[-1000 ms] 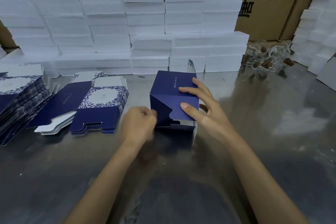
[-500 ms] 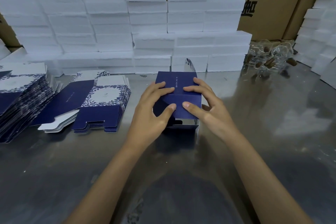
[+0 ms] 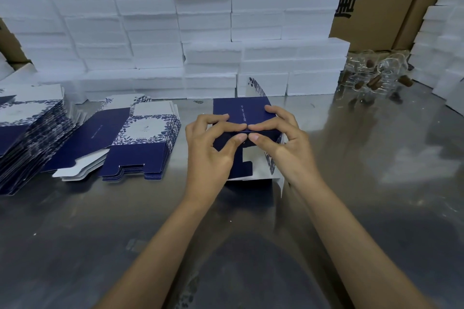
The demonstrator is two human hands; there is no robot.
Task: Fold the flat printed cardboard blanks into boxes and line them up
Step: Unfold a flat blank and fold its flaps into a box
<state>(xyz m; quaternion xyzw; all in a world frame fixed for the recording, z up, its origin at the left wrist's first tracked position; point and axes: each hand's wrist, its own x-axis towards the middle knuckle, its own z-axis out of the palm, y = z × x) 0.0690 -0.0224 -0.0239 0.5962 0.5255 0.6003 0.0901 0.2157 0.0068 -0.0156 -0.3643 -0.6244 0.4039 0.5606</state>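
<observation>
Behind, brown carton (image 3: 376, 2): black Chinese print.

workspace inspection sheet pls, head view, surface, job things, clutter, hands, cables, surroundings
surface: shiny metal table, reflective, scuffed.
job's things: navy box half folded at centre; stack of flat blanks left of it; bigger stack at far left.
clutter: clear glass bottles with corks, back right.
grippers: left hand and right hand both pinch the box flaps, thumbs meeting.
cables: nothing seen.
surroundings: white foam blocks stacked behind; brown printed cartons beyond.
</observation>
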